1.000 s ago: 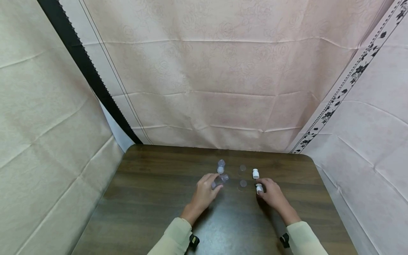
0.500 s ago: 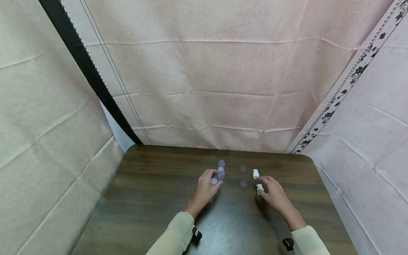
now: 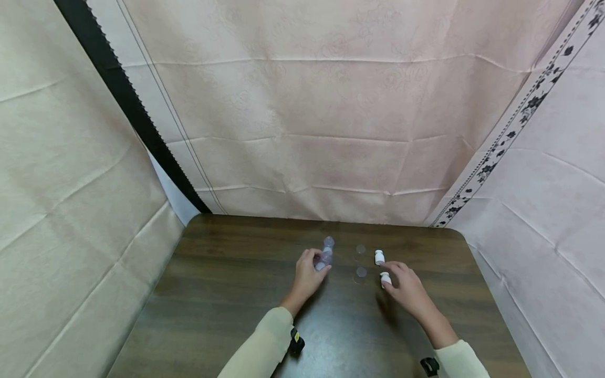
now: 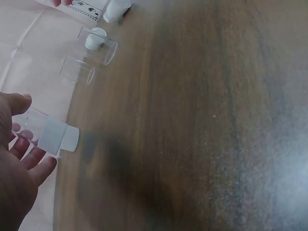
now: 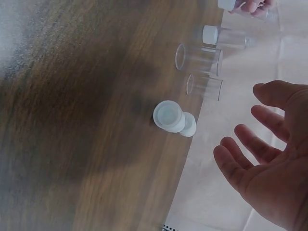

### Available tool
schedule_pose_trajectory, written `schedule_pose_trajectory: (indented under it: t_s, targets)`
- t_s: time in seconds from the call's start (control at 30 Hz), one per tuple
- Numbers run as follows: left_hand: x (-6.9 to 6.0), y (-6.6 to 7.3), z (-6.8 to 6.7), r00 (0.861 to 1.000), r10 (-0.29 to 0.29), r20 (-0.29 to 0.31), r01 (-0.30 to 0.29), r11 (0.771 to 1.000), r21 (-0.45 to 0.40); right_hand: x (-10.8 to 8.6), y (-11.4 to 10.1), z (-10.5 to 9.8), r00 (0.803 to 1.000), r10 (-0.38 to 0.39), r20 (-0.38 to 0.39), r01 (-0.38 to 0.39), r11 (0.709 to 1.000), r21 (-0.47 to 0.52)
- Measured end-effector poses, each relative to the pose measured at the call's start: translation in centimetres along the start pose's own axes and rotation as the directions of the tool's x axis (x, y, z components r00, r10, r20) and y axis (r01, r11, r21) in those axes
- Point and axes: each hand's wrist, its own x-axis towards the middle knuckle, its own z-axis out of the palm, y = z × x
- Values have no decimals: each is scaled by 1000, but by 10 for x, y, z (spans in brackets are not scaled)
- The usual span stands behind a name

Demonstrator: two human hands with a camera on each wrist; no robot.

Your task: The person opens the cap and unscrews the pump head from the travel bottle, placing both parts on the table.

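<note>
My left hand holds a small clear bottle with its white-capped end toward the table. In the left wrist view, the thumb and fingers curl round the clear part, with the white cap close above the wood. Just behind it stands a second clear bottle, its white cap also at the bottom. My right hand hovers loosely beside two small white bottles, a nearer one and a farther one. Its fingers are spread and apart from them in the right wrist view.
Two clear, open cylinders, a nearer one and a farther one, stand between the bottle pairs. The brown wooden table ends at a pale cloth wall. Further cloth hangs on both sides.
My left hand has turned the clear bottle from tilted rightward to nearly upright and moved it slightly back. The right hand has barely shifted; the white bottles stay put.
</note>
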Motion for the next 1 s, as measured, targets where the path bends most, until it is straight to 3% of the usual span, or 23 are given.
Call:
schedule_pose_trajectory:
  t_s: [0.17, 0.5, 0.73, 1.0]
  targets:
    - [0, -3, 4, 997, -69, 28, 69, 997, -17, -5, -2, -2, 1000, 4, 1, -4, 1000, -3]
    - [-3, -7, 9, 985, -137, 102, 141, 989, -41, -15, -6, 2, 1000, -13, -21, 13, 1000, 9]
    - [-6, -11, 11, 987, -123, 108, 124, 992, -7, -17, -10, 8, 997, -60, -49, 61, 998, 12]
    - [-9, -14, 14, 986, -119, 120, 122, 992, -15, -18, -14, 9, 998, -48, -39, 49, 999, 16]
